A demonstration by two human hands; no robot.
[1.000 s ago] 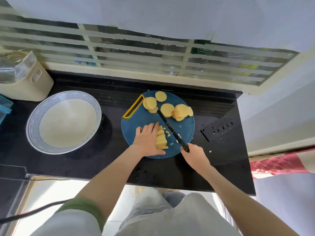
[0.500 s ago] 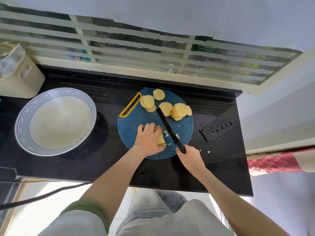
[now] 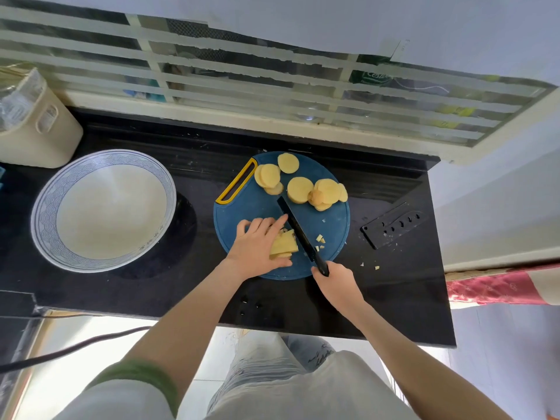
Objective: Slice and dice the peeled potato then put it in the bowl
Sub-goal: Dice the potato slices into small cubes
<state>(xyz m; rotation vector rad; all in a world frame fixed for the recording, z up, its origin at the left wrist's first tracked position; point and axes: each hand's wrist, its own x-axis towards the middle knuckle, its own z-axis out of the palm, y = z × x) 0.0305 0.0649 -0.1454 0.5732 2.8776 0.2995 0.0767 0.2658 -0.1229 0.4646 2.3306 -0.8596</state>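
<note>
A round blue cutting board (image 3: 260,207) with a yellow handle lies on the black counter. Several round potato slices (image 3: 300,189) sit on its far half. My left hand (image 3: 257,247) holds a stack of cut potato strips (image 3: 283,245) down on the near part of the board, thumb curled beside them. My right hand (image 3: 336,280) grips the handle of a black knife (image 3: 297,230), whose blade lies just right of the strips. A few small diced bits (image 3: 319,239) lie right of the blade. The wide white bowl (image 3: 45,213) with a blue patterned rim stands to the left, nothing in it.
A black knife sheath (image 3: 394,225) lies on the counter right of the board, with tiny potato scraps (image 3: 376,267) near it. A cream container (image 3: 36,128) stands at the back left. The counter's front edge runs below my hands; a window grille lines the back.
The knife blade has shifted slightly on the board beside the strips, and my left hand has resettled over the potato stack. The camera view has shifted a little.
</note>
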